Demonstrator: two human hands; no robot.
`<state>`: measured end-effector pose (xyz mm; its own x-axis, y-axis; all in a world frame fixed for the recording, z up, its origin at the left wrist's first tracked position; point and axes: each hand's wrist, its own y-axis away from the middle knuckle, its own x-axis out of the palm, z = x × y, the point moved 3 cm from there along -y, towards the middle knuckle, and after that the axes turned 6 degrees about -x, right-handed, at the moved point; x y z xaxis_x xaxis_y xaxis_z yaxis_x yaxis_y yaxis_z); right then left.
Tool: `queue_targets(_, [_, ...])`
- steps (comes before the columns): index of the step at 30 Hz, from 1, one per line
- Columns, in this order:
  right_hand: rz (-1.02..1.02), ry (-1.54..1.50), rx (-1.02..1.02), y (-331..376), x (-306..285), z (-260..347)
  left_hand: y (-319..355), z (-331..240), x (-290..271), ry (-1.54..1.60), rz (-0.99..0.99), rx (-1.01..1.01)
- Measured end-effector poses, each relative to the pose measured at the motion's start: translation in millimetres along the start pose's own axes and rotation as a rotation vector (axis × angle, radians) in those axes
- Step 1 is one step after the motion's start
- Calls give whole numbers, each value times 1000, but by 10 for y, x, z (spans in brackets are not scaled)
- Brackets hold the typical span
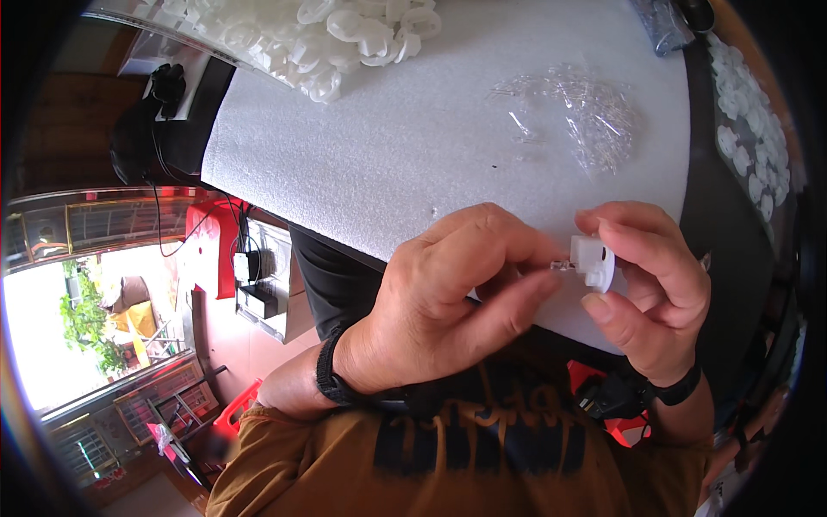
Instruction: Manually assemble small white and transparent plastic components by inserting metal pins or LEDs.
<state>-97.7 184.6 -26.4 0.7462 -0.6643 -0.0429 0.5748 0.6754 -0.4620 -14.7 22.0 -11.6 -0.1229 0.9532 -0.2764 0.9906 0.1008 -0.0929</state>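
Observation:
My right hand [650, 284] grips a small white plastic part [589, 258] with a round flange, between thumb and fingers. My left hand [469, 289] pinches a tiny clear piece [562, 266] between thumb and forefinger, its tip close against the left side of the white part. Whether it enters the part I cannot tell. Behind the hands, a loose pile of small clear pieces with thin wire-like legs [599, 121] lies on the white foam sheet [345, 164].
A heap of translucent white plastic parts [345, 34] lies at the far left of the sheet. More white round parts [749, 129] lie at the right edge. A clear bag [662, 30] sits at the far right. A red stool [211, 246] stands left of the table.

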Motion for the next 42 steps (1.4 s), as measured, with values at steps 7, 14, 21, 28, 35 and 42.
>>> queue_targets(7, [174, 9, 82, 8, -39, 52, 10, -96, 49, -290, -88, 240])
queue_targets(14, [216, 128, -5, -12, 16, 97, 87, -127, 67, -432, -62, 323])
queue_targets(21, [254, 187, 0, -28, -9, 88, 68, -99, 89, -507, -28, 340])
queue_targets(28, [190, 81, 86, -29, 51, 15, 54, -48, 17, -471, 15, 300])
queue_targets(35, [117, 80, 43, -23, 36, 6, -33, -112, 72, -548, 25, 257])
queue_targets(42, [-3, -61, 142, 21, 28, -34, -56, -91, -16, -467, 29, 190])
